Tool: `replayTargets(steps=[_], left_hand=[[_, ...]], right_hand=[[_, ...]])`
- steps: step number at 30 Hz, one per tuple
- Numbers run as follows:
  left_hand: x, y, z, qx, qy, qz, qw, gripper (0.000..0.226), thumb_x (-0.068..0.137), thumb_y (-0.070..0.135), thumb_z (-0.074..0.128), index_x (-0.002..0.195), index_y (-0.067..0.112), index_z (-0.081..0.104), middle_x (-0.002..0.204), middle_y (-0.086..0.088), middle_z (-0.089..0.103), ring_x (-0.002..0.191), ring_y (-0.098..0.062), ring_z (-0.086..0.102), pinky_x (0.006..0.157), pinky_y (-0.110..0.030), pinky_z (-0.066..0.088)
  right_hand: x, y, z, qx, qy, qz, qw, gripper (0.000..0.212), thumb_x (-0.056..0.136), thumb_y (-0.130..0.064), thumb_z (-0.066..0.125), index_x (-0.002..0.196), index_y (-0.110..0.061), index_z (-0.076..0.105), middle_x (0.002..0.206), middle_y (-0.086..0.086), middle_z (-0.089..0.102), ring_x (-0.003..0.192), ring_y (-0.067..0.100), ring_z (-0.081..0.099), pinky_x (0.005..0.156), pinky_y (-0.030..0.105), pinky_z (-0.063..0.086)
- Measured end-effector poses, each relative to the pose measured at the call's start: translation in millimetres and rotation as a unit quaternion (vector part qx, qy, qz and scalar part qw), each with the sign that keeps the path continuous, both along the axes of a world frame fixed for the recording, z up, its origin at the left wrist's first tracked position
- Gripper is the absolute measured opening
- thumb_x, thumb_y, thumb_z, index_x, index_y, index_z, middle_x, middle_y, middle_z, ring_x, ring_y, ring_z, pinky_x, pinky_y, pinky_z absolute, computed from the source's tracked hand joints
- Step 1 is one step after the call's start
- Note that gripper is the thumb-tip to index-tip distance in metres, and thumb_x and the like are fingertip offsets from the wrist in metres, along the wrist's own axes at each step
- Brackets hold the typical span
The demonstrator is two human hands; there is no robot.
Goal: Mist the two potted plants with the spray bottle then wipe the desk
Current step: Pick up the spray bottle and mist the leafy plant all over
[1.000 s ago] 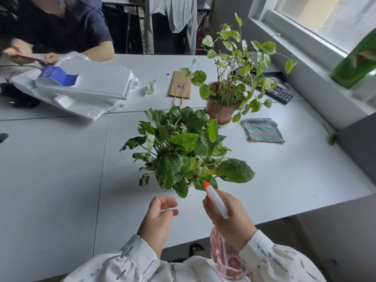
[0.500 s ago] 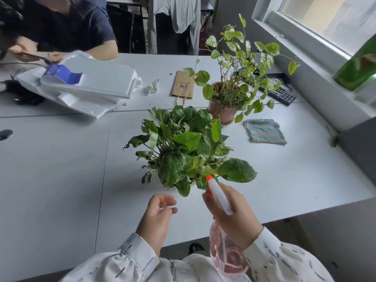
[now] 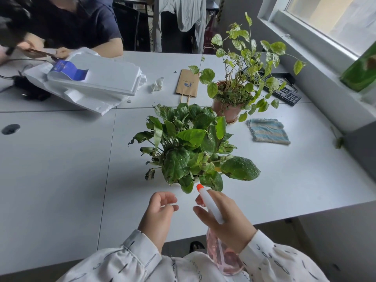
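Note:
A broad-leaved green potted plant (image 3: 191,147) stands mid-desk; its pot is hidden under the leaves. Behind it to the right is a taller, thin-stemmed plant in a terracotta pot (image 3: 227,109). My right hand (image 3: 225,218) grips a pink spray bottle (image 3: 221,259) with a white head and orange nozzle tip, which points at the near plant's front leaves. My left hand (image 3: 160,212) hovers beside it, fingers loosely curled, holding nothing. A striped blue cloth (image 3: 267,133) lies on the white desk (image 3: 61,169) to the right of the plants.
White foam packaging (image 3: 91,82) lies at the back left, where another person sits with something in their hands. A brown paper bag (image 3: 188,83), a crumpled tissue (image 3: 156,84) and a black keyboard (image 3: 284,92) are at the back. A window sill runs along the right.
The spray bottle's nozzle has stayed aimed at the near plant, shifting only slightly. My left hand's fingers have spread a little. The view has tilted a bit.

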State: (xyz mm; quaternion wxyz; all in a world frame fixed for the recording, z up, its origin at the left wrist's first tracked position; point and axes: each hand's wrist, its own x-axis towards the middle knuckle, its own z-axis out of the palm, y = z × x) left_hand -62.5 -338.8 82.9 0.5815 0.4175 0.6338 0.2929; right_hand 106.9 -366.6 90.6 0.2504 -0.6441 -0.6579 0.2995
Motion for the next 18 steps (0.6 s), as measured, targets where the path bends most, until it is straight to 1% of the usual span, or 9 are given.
replayTargets(steps=[5,7,9,10,12,13,15,16,18], left_hand=[[-2.0,-2.0,-1.2,0.003,-0.008,0.015,1.0,0.031,0.086,-0.006,0.039,0.097,0.015,0.058,0.105,-0.002,0.066,0.092,-0.013,0.066,0.07,-0.027,0.039],[-2.9,-2.9,-0.9,0.002,-0.013,0.023,1.0,0.031,0.086,-0.007,0.038,0.098,0.014,0.057,0.105,-0.003,0.065,0.091,-0.013,0.065,0.069,-0.026,0.039],[-4.7,-3.7,-0.5,0.001,-0.014,0.026,1.0,0.031,0.087,-0.007,0.037,0.098,0.013,0.057,0.105,-0.003,0.065,0.091,-0.013,0.064,0.069,-0.025,0.039],[-6.1,-4.3,-0.8,0.001,-0.014,0.027,1.0,0.031,0.087,-0.007,0.038,0.099,0.014,0.057,0.106,-0.003,0.065,0.092,-0.013,0.064,0.07,-0.025,0.039],[-8.8,-5.0,-2.0,-0.002,-0.014,0.03,0.999,0.03,0.087,-0.006,0.038,0.099,0.013,0.057,0.106,-0.003,0.065,0.093,-0.013,0.064,0.071,-0.025,0.04],[-9.5,-4.7,-2.3,-0.004,-0.015,0.031,0.999,0.03,0.087,-0.006,0.038,0.1,0.013,0.057,0.107,-0.003,0.065,0.093,-0.013,0.064,0.071,-0.025,0.04],[-11.0,-4.8,-3.4,-0.005,-0.019,0.036,0.999,0.03,0.087,-0.006,0.038,0.1,0.012,0.057,0.107,-0.004,0.065,0.093,-0.014,0.064,0.071,-0.025,0.039],[-12.0,-4.7,-3.9,-0.005,-0.02,0.038,0.999,0.03,0.088,-0.006,0.038,0.1,0.013,0.057,0.107,-0.005,0.065,0.092,-0.014,0.065,0.07,-0.025,0.039],[-13.3,-3.8,-4.7,-0.005,-0.019,0.038,0.999,0.029,0.088,-0.005,0.039,0.1,0.014,0.058,0.107,-0.004,0.065,0.092,-0.013,0.065,0.07,-0.025,0.039]], right_hand=[[-11.3,9.2,-35.8,-0.027,-0.009,-0.016,0.999,0.015,0.091,-0.032,0.06,0.096,-0.018,0.062,0.091,-0.005,0.064,0.085,0.009,0.057,0.074,0.023,0.044],[-15.9,14.5,-44.6,-0.023,-0.013,-0.034,0.999,0.01,0.091,-0.028,0.058,0.085,-0.021,0.058,0.083,-0.006,0.061,0.076,0.008,0.052,0.067,0.022,0.039],[-20.0,20.6,-48.2,-0.025,-0.008,-0.057,0.998,0.02,0.091,-0.023,0.057,0.073,-0.022,0.049,0.071,-0.005,0.054,0.065,0.008,0.046,0.058,0.021,0.033],[-21.7,23.4,-48.2,-0.032,-0.004,-0.067,0.997,0.022,0.091,-0.021,0.056,0.07,-0.019,0.048,0.068,-0.002,0.053,0.062,0.011,0.045,0.057,0.024,0.035],[-24.2,27.6,-48.9,-0.044,-0.004,-0.075,0.996,0.023,0.091,-0.02,0.053,0.07,-0.012,0.047,0.066,0.003,0.052,0.061,0.019,0.044,0.06,0.035,0.037],[-25.0,28.5,-49.6,-0.05,-0.003,-0.076,0.996,0.024,0.091,-0.02,0.053,0.069,-0.011,0.046,0.065,0.003,0.05,0.06,0.02,0.043,0.06,0.036,0.037],[-25.6,27.6,-52.1,-0.054,0.006,-0.076,0.996,0.026,0.09,-0.019,0.055,0.068,-0.015,0.043,0.064,0.0,0.047,0.059,0.019,0.041,0.058,0.034,0.034],[-25.8,26.1,-52.9,-0.052,0.011,-0.071,0.996,0.026,0.09,-0.02,0.057,0.068,-0.018,0.043,0.064,-0.002,0.047,0.059,0.016,0.042,0.056,0.03,0.033],[-24.4,21.7,-55.9,-0.048,0.016,-0.052,0.997,0.017,0.09,-0.023,0.06,0.075,-0.021,0.051,0.072,-0.005,0.055,0.066,0.012,0.048,0.059,0.022,0.035]])
